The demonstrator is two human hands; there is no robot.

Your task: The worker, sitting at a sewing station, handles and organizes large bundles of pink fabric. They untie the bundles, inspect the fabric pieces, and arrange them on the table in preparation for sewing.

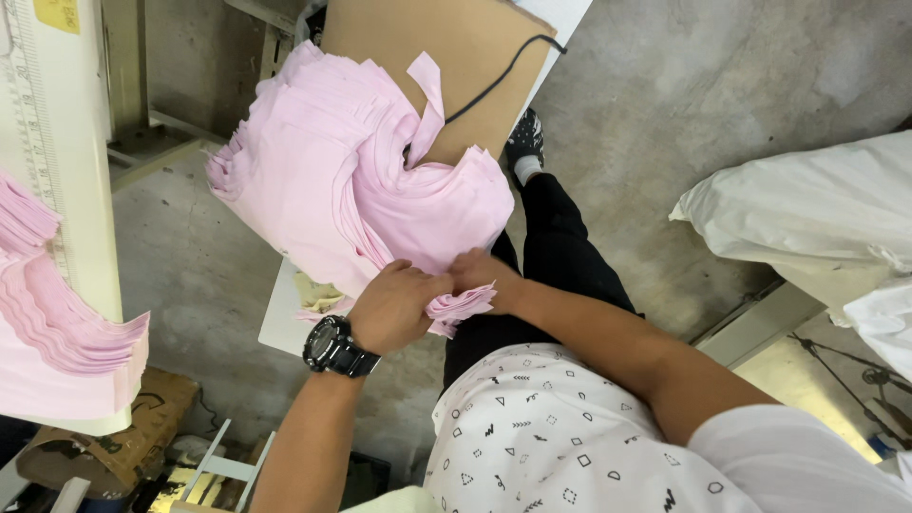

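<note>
Looking down from the head view, the left hand (pixel 394 309) and right hand (pixel 480 274) were both closed, pinching the near edge of a stack of pink fabric pieces (pixel 351 180). The stack lay just beyond the hands on a white tabletop (pixel 280 318), partly over brown cardboard (pixel 465 47). A black watch (pixel 332 347) circled the left wrist.

fingers (pixel 446 285) buried in pink fabric stack (pixel 361 180)
</note>
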